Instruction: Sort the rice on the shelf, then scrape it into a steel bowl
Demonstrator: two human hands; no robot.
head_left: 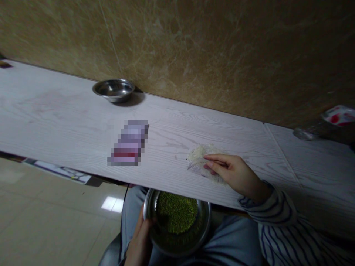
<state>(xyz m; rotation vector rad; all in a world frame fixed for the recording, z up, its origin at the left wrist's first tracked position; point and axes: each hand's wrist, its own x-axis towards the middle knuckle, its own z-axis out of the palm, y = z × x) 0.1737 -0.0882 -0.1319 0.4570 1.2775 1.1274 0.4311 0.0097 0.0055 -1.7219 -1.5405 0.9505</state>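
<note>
My left hand (141,236) grips the left rim of a steel bowl (205,225), thumb over the edge. The bowl rests at my lap, just below the counter's front edge. Small green beans (177,212), like mung beans, lie inside it. On the counter, my right hand (231,170) is over a thin, spread patch of white grains (201,150) that looks like rice. Its fingers are drawn together near the thumb, in a loose pinch. What lies between the fingertips, if anything, is too small to make out. Part of the grain patch is hidden under the hand.
Against the marbled wall stands another steel bowl (115,90). A pixelated phone-shaped object (130,144) lies left of the grains. A clear container with a red-and-white part (338,115) is at the far right. The pale wooden counter (166,147) runs across the view.
</note>
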